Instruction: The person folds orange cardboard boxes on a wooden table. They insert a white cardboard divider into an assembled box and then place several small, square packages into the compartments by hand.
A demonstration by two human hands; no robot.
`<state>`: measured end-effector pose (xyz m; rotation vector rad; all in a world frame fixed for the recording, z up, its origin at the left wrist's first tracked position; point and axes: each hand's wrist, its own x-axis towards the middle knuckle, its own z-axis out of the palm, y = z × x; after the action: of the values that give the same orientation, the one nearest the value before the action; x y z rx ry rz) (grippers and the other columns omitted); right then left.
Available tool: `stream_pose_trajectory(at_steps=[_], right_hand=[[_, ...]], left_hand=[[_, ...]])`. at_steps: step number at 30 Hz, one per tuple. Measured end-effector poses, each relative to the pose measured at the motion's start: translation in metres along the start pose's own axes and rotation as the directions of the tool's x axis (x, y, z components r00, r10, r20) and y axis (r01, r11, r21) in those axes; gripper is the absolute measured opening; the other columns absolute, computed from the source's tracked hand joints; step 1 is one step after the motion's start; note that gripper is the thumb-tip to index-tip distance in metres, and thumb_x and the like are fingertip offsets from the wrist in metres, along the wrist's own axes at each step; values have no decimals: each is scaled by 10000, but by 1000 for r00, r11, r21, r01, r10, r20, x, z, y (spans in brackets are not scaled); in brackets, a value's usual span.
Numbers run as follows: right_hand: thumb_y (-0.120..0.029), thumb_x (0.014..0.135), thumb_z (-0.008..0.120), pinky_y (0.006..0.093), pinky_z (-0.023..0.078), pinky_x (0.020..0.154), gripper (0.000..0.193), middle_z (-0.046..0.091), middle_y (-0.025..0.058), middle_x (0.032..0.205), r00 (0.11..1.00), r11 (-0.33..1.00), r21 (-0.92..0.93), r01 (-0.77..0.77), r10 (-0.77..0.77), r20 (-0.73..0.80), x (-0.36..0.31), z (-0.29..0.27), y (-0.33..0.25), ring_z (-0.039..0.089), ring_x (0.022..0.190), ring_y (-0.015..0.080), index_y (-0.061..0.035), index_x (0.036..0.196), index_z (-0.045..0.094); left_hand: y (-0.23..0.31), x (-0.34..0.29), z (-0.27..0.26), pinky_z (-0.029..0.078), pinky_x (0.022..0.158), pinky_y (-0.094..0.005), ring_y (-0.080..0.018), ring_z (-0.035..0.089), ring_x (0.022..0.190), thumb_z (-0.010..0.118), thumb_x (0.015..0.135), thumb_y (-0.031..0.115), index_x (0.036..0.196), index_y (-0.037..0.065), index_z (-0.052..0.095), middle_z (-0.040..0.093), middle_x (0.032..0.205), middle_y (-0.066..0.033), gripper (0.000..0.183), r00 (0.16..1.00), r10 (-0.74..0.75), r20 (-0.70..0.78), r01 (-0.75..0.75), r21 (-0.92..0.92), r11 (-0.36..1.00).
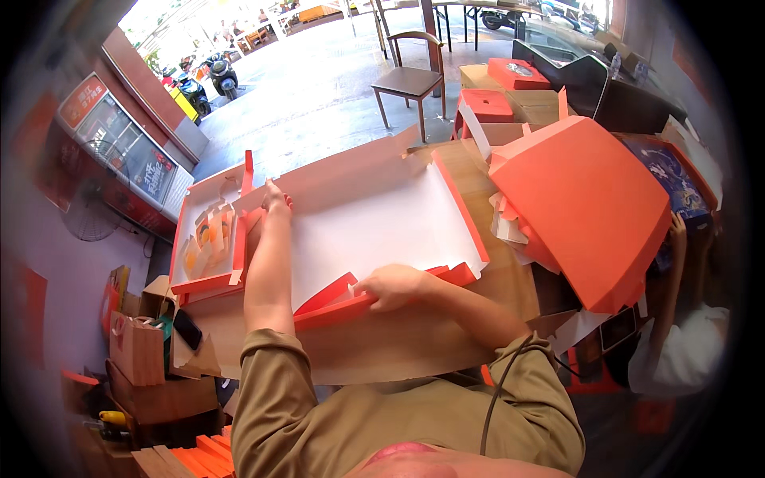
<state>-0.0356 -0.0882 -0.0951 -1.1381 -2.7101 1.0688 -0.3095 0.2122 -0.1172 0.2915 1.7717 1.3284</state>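
Note:
A large cardboard box blank (382, 211), white inside and orange outside, lies partly folded in front of me, with its right and near sides turned up. My left hand (276, 199) is at its far left corner, fingers curled round the left side wall. At the near side, my right hand (392, 287) is closed on the folded orange flap (328, 293). Just left of the blank stands a shallow orange box (209, 280) with a white inside and small orange-and-white card pieces (212, 233) in it.
A brown table (351, 358) lies under the work, a phone (187, 330) at its left edge. To the right is a stack of orange box pieces (582, 199), with another person's hand (677, 227) beyond. A chair (408, 80), a fridge (119, 151) and cartons (163, 390) stand around.

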Motion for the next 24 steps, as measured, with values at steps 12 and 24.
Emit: stream_pose_trajectory(at_steps=[12, 24], right_hand=[[-262, 877, 685, 486, 551, 894, 415, 741, 141, 1061, 1000, 999, -51, 0, 1, 21, -1, -2, -4, 698, 1040, 348, -124, 1268, 677], [-228, 850, 696, 492, 552, 860, 396, 738, 144, 1034, 994, 985, -134, 109, -111, -9, -4, 19, 1, 702, 1015, 366, -108, 1226, 664]], left_hand=[[5, -8, -12, 438, 480, -282, -118, 530, 515, 664, 842, 792, 906, 105, 606, 541, 648, 27, 692, 999, -53, 2, 53, -87, 995], [7, -11, -17, 426, 464, -281, -117, 525, 504, 669, 843, 780, 877, 112, 597, 539, 637, 24, 673, 990, -141, 23, 143, -87, 986]])
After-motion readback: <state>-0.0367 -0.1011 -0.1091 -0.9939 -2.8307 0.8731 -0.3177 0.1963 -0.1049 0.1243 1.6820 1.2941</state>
